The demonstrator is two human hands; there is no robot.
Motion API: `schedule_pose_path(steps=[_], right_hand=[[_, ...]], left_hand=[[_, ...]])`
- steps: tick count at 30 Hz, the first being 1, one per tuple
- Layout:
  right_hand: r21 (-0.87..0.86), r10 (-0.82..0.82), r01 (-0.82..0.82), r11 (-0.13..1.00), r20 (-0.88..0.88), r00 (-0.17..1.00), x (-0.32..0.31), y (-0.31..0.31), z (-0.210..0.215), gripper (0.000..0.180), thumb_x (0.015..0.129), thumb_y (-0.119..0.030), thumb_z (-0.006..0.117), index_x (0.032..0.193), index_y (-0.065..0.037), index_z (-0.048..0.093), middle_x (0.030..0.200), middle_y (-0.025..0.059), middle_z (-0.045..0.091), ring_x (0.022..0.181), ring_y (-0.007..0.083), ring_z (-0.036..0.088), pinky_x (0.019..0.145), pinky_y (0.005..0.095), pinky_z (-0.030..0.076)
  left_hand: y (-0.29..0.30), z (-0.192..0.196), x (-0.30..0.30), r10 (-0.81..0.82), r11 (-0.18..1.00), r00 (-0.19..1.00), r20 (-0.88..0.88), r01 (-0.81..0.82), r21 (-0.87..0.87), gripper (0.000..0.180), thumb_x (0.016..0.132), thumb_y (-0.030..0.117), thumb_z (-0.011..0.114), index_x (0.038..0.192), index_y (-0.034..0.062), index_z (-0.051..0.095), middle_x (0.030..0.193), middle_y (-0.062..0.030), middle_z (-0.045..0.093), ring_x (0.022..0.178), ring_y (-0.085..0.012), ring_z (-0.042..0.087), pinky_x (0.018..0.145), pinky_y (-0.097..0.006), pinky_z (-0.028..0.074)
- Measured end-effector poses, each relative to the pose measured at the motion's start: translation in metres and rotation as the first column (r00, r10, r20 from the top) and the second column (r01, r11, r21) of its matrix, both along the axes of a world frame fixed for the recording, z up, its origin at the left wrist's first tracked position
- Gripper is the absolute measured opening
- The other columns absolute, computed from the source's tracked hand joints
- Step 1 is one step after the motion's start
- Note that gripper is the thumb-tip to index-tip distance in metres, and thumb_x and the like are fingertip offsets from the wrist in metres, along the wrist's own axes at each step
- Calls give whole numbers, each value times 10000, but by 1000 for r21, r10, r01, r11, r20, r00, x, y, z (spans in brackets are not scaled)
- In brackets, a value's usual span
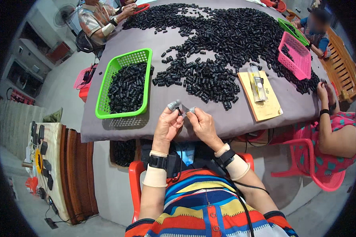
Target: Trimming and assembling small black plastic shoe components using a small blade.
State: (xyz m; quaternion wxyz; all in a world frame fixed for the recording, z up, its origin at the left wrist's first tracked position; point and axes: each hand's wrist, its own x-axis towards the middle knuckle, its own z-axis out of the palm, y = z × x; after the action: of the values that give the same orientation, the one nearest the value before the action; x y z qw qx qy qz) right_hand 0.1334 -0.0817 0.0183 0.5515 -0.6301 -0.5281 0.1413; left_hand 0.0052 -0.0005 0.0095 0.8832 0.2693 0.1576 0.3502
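Note:
Both my hands meet just above the near edge of the cloth-covered table, with grey wrapping on fingertips of each. My left hand (168, 127) is closed in a pinch on a small black plastic piece (180, 111), mostly hidden by the fingers. Closed too, my right hand (203, 125) pinches a thin, pointed blade (184, 108) whose tip points toward the left hand. Just beyond the hands lies a heap of small black plastic pieces (211, 81). On the left stands a green basket (149, 89) filled with similar pieces.
A yellow booklet (271, 108) carries a clear plastic case (258, 89) on the right. Farther right, a pink basket (304, 65) stands against the large black heap (241, 31). Other people sit at the table's far left and right sides. A red chair (136, 185) is around me.

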Motion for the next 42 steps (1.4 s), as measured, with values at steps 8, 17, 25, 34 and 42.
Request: schedule_pose_path(steps=[8, 17, 25, 34, 42], right_hand=[[-3, -14, 14, 1000, -6, 1000, 1, 2, -4, 275, 861, -210, 564, 701, -19, 448, 622, 169, 514, 557, 364, 520, 479, 410, 372], [-74, 16, -21, 997, -65, 998, 4, 0, 0, 272, 859, -219, 562, 701, -21, 463, 618, 166, 515, 561, 359, 524, 484, 407, 378], [-53, 112, -107, 993, 102, 988, 2, -2, 3, 238, 848, -225, 565, 721, -32, 506, 661, 137, 535, 596, 336, 545, 495, 402, 393], [-49, 90, -85, 995, 123, 988, 0, -2, 4, 235, 847, -224, 563, 717, -38, 506, 665, 137, 542, 604, 334, 552, 499, 402, 402], [-24, 89, -87, 996, 131, 987, -1, -2, 5, 223, 847, -216, 560, 721, -39, 511, 677, 132, 551, 614, 332, 557, 508, 407, 413]], left_hand=[[3, -8, 0, -7, 1000, 1000, -22, 7, 0, 272, 870, 60, 549, 1142, 51, 548, 866, -44, 595, 653, -123, 515, 504, -224, 420], [5, -14, -1, 22, 1000, 998, -51, -22, 3, 270, 882, 56, 532, 1151, 42, 540, 920, -50, 595, 703, -118, 534, 574, -222, 455], [9, -16, -3, -24, 999, 999, -45, 22, -38, 287, 867, 42, 544, 1152, 14, 530, 904, -65, 602, 655, -86, 533, 574, -192, 473], [8, -14, -3, -35, 999, 998, -47, 33, -38, 296, 859, 20, 518, 1155, 3, 523, 902, -71, 607, 639, -87, 537, 542, -199, 455], [8, -13, -4, -54, 997, 997, -49, 51, -50, 313, 847, 10, 509, 1159, -8, 515, 887, -75, 610, 630, -95, 538, 533, -210, 450]])
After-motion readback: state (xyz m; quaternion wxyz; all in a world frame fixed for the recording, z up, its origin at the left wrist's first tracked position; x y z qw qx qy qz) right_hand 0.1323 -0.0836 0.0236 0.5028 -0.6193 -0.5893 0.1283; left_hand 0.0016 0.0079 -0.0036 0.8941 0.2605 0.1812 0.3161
